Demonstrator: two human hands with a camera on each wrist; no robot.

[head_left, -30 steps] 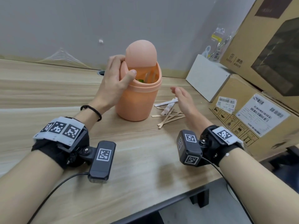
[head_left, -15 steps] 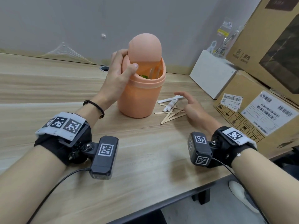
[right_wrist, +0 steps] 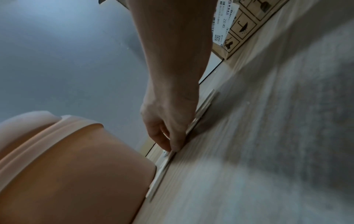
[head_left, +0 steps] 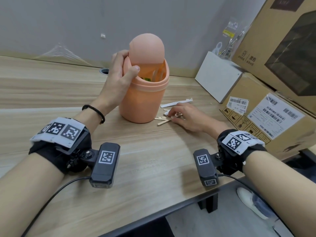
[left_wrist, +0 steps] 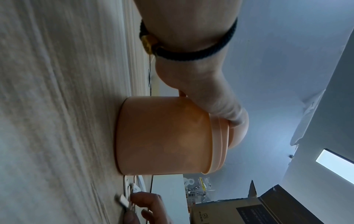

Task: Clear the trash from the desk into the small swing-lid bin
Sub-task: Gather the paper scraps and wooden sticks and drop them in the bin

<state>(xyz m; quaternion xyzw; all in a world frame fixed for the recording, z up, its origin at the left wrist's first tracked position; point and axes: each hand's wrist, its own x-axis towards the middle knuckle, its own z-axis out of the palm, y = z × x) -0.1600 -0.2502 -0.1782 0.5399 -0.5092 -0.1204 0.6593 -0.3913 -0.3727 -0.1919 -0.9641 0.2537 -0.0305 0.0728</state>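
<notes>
Fingers of my left hand point(head_left: 119, 79) are curled round the rim of the small peach bin point(head_left: 142, 103), thumb hooked over the front lip and the others wrapped behind, holding the domed swing lid point(head_left: 147, 48) tipped back so the mouth gapes toward me; something green shows down inside. From the left wrist view the bin point(left_wrist: 162, 137) stands flat on the wooden desk point(left_wrist: 57, 106) with my thumb pressed on its collar. My right hand point(head_left: 186, 117) lies low on the desk just to the right of the bin, fingers bent down onto a small heap of wooden sticks point(head_left: 163, 121), with fingertips on top of them. In the right wrist view my fingertips point(right_wrist: 174, 145) pinch at the edge of a flat stick point(right_wrist: 201, 115) lying on the wood, right beside the bin's wall point(right_wrist: 76, 174); I cannot tell whether the stick has left the surface. A long white strip point(head_left: 176, 103) lies beyond my knuckles, apart from the heap. Farther right a white box point(head_left: 218, 77) rests against stacked cardboard cartons point(head_left: 266, 117) bearing shipping labels. A black cord bracelet point(head_left: 95, 112) circles my left wrist.
</notes>
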